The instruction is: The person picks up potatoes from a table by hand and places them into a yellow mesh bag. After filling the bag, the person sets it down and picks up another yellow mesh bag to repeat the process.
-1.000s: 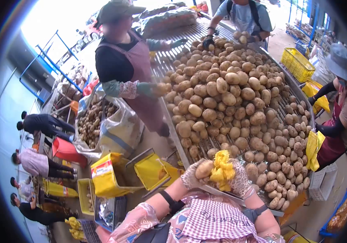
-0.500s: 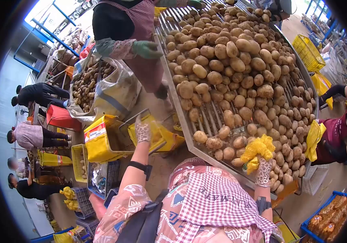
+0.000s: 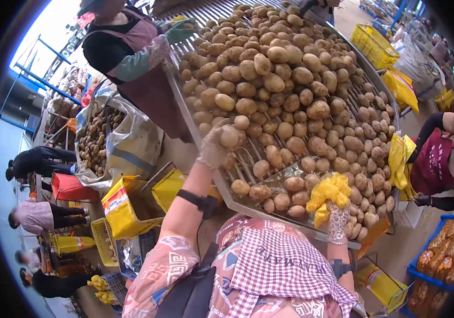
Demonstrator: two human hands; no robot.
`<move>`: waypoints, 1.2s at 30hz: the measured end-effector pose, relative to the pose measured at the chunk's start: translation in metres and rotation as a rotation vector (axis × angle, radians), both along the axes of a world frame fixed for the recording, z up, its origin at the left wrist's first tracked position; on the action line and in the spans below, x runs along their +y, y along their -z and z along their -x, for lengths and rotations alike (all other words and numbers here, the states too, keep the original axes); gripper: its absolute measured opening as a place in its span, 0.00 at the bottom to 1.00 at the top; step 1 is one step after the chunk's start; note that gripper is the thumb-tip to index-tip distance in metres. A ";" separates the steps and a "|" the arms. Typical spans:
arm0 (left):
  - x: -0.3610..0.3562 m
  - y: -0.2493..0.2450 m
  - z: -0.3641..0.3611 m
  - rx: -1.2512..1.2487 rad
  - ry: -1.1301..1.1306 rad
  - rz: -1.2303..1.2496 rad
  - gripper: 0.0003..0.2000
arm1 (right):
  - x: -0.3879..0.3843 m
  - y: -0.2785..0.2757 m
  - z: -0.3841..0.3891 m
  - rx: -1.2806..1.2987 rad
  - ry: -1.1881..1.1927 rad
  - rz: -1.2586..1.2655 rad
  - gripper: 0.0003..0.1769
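Note:
My left hand [image 3: 212, 150], in a patterned glove and slightly blurred, reaches over the left rim of the slatted metal table [image 3: 198, 135]. Its fingers curl round a potato [image 3: 229, 136] at the edge of the heap. My right hand [image 3: 338, 221], gloved in the same pattern, is closed on a bunched yellow mesh bag [image 3: 331, 193] above the near end of the table. The bag hides part of that hand's fingertips. A large heap of potatoes [image 3: 290, 98] covers much of the slats around both hands.
Yellow bags on a frame [image 3: 122, 208] stand left of the table, with a big white sack of potatoes [image 3: 131, 151] behind. A person in an apron [image 3: 131, 42] stands at the far left edge, another [image 3: 439, 159] at right. Blue crates of filled bags [image 3: 442, 254] lie lower right.
My left hand has moved from above the yellow bags up and right onto the table, closing on a potato. My right hand keeps the mesh bag. The view has shifted, and the left co-worker's arm has moved.

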State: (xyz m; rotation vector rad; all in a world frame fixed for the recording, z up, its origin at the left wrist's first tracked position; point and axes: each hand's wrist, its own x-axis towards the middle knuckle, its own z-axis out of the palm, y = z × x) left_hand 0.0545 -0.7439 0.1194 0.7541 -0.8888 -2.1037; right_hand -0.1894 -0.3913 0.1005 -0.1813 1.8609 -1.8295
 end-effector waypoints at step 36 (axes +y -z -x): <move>0.127 -0.008 0.017 0.438 0.225 -0.805 0.20 | -0.100 -0.026 -0.026 0.812 -0.858 -0.100 0.26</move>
